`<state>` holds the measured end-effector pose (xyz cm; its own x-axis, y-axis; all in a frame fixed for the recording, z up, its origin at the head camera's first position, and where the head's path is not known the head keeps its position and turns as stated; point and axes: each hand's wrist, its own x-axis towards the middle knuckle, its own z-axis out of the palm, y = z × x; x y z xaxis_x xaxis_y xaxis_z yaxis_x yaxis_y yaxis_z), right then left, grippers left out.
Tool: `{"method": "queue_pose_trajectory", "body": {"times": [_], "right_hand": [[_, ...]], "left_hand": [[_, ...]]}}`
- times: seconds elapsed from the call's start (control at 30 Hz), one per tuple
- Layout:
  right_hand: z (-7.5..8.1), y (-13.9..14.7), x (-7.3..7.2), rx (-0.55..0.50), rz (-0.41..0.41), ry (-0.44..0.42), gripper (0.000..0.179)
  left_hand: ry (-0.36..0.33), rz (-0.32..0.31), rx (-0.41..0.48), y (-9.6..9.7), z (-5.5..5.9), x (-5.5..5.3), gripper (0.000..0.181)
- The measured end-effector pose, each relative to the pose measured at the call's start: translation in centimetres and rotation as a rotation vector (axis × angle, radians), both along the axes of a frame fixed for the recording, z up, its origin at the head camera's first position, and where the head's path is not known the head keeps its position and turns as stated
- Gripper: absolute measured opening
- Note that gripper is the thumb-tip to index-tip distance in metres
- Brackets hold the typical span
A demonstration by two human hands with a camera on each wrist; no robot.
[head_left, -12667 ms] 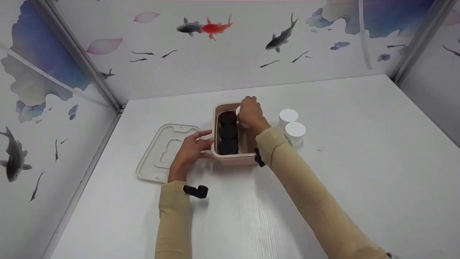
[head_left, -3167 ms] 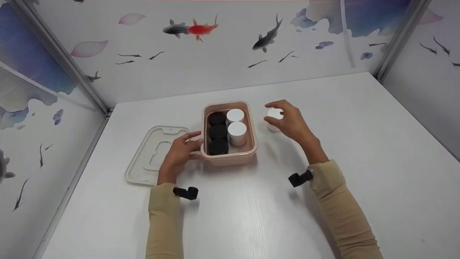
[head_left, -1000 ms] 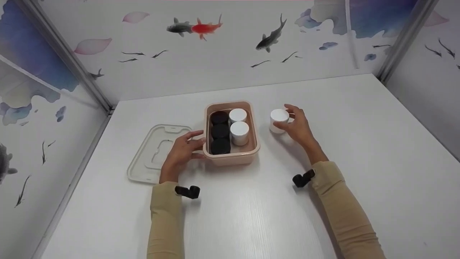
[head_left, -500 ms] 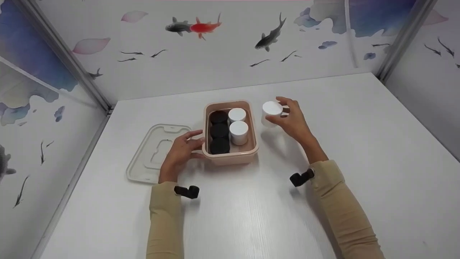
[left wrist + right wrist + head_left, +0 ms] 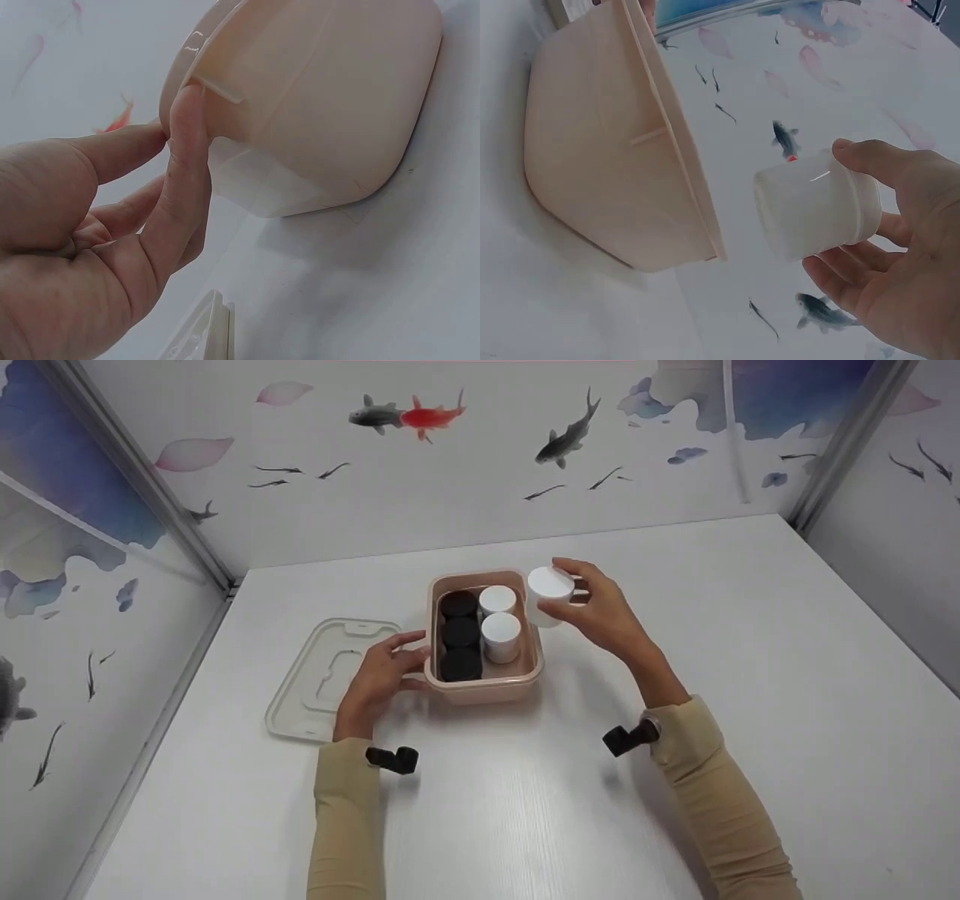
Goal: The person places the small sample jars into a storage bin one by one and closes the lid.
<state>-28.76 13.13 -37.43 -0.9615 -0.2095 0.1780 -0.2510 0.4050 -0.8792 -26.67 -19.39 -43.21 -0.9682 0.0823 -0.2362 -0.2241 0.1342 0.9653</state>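
Observation:
My right hand pinches a white lidded jar between thumb and fingers, raised beside the box's right rim. In the right wrist view this jar is tilted on its side to the camera, apart from the box. The pale pink rectangular box holds a left column of black-topped jars and two white jars on the right. My left hand touches the box's left side with extended fingers. In the left wrist view its fingertips rest against the outside of the rim.
A pale grey lid lies flat on the white table, left of the box and partly under my left hand. Panels printed with fish wall in the back and both sides.
Earlier, one white jar went into the box beside another. Since then my right hand has gripped the last one, lifted it off the table and moved it left to the box. My left hand stays put.

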Motion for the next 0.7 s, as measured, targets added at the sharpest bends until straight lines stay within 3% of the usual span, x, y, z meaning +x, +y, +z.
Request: {"method": "queue_pose_trajectory", "body": {"times": [0.43, 0.7], "right_hand": [[0.5, -1.4, 1.2, 0.013, 0.109, 0.071, 0.070], [0.4, -2.3, 1.4, 0.078, 0.152, 0.010, 0.067]], "left_hand": [[0.006, 0.001, 0.000, -0.2, -0.2, 0.5, 0.047], [0.008, 0.003, -0.015, -0.2, 0.1, 0.3, 0.047]]}}
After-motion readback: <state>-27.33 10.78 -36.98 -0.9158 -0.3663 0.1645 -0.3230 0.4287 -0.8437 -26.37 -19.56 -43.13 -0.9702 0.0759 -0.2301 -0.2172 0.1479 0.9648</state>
